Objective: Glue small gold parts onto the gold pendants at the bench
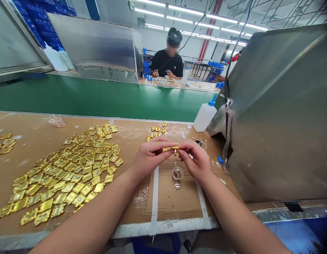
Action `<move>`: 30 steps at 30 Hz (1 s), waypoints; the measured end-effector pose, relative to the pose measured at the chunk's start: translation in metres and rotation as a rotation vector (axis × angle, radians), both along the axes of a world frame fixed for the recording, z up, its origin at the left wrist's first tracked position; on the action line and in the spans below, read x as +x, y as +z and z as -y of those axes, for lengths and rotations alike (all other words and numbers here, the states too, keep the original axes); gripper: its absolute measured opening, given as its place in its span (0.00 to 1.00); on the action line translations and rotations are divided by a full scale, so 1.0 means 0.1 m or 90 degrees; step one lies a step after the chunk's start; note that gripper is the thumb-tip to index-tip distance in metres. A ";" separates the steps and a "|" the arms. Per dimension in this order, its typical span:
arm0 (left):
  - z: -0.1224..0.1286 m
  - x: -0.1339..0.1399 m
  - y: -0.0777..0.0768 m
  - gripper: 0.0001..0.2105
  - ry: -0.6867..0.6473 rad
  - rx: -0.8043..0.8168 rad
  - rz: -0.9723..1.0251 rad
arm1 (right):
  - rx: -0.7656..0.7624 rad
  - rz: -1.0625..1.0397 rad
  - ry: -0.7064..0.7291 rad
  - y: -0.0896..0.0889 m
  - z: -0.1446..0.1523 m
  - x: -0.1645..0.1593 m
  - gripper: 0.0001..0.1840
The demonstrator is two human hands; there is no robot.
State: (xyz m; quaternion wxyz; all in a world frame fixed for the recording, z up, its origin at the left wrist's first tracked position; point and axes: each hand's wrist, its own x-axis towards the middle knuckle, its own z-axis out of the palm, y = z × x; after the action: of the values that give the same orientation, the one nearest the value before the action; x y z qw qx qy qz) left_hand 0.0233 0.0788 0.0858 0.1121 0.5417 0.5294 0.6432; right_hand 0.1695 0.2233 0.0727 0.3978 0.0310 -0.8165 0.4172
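Note:
Both hands meet over the middle of the workbench, fingertips pinched round a small shiny gold piece (175,148). My left hand (150,155) grips its left side, my right hand (196,158) its right side; a small rounded part hangs down between them. Its exact kind is too small to make out. Just below the hands stands a small clear cup (177,173) with a thin stick in it, and a clear round lid (177,185) lies in front of that. Behind my left hand sits a small group of gold pieces (156,131), partly hidden by the fingers.
Many flat gold pieces (81,165) spread across the bench at left. A white squeeze bottle (205,116) with a blue tip stands at back right, near a large metal panel (282,116). Beyond the green belt (100,97), another person (167,61) sits working.

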 end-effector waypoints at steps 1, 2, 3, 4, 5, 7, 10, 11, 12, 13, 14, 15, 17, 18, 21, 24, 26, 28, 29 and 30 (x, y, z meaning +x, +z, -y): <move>0.00 0.00 0.00 0.13 0.002 -0.004 -0.007 | 0.005 -0.004 -0.004 -0.01 0.00 0.00 0.07; 0.01 0.01 0.01 0.13 0.002 -0.006 -0.014 | 0.010 -0.008 -0.008 -0.01 0.00 0.00 0.07; 0.01 0.01 0.01 0.13 0.001 -0.005 -0.022 | 0.018 -0.013 -0.013 -0.02 0.00 -0.01 0.07; 0.02 0.01 0.01 0.13 -0.001 -0.003 -0.031 | 0.032 -0.017 -0.020 -0.02 -0.01 -0.01 0.07; 0.02 0.02 0.01 0.13 -0.003 0.001 -0.040 | 0.050 -0.024 -0.027 -0.02 -0.01 -0.01 0.08; 0.03 0.02 0.00 0.13 -0.001 0.018 -0.058 | 0.095 -0.040 -0.040 0.00 -0.01 -0.02 0.08; 0.03 0.03 -0.02 0.12 0.017 0.050 -0.080 | 0.151 -0.065 -0.049 0.04 0.01 -0.02 0.08; 0.03 0.04 -0.02 0.12 0.024 0.061 -0.086 | 0.164 -0.072 -0.049 0.06 0.01 -0.02 0.08; 0.04 0.05 -0.02 0.11 0.029 0.068 -0.093 | 0.173 -0.077 -0.049 0.07 0.02 -0.01 0.08; 0.04 0.05 -0.02 0.11 0.034 0.072 -0.097 | 0.178 -0.081 -0.048 0.08 0.03 -0.01 0.08; 0.05 0.06 -0.02 0.10 0.041 0.075 -0.100 | 0.179 -0.080 -0.046 0.09 0.03 0.00 0.08; 0.05 0.07 -0.02 0.09 0.050 0.074 -0.101 | 0.174 -0.075 -0.045 0.09 0.04 0.01 0.08; 0.07 0.08 -0.01 0.07 0.078 0.066 -0.096 | 0.140 -0.064 -0.047 0.07 0.05 0.02 0.08; 0.07 0.09 -0.01 0.06 0.096 0.059 -0.091 | 0.113 -0.059 -0.054 0.06 0.05 0.02 0.08; 0.05 0.03 -0.02 0.05 0.160 0.024 -0.043 | 0.027 -0.040 -0.089 0.01 0.03 0.00 0.08; 0.01 -0.17 -0.06 0.08 0.230 -0.033 0.101 | -0.018 -0.006 -0.119 -0.02 -0.02 -0.04 0.08; -0.01 -0.37 -0.11 0.13 0.264 -0.088 0.207 | -0.031 0.026 -0.120 -0.02 -0.06 -0.06 0.07; 0.01 -0.56 -0.15 0.17 0.275 -0.174 0.243 | -0.030 0.084 -0.106 -0.01 -0.10 -0.08 0.08; 0.02 -0.63 -0.17 0.17 0.277 -0.222 0.228 | -0.021 0.124 -0.094 0.00 -0.11 -0.09 0.10; 0.04 -0.69 -0.18 0.17 0.277 -0.271 0.194 | -0.005 0.167 -0.080 0.00 -0.12 -0.09 0.12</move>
State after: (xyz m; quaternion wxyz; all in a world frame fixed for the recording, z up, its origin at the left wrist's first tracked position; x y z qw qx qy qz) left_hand -0.0452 0.0749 0.0677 0.1601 0.2784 0.7321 0.6007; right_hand 0.1601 0.2352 0.0726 0.3129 -0.0768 -0.8601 0.3954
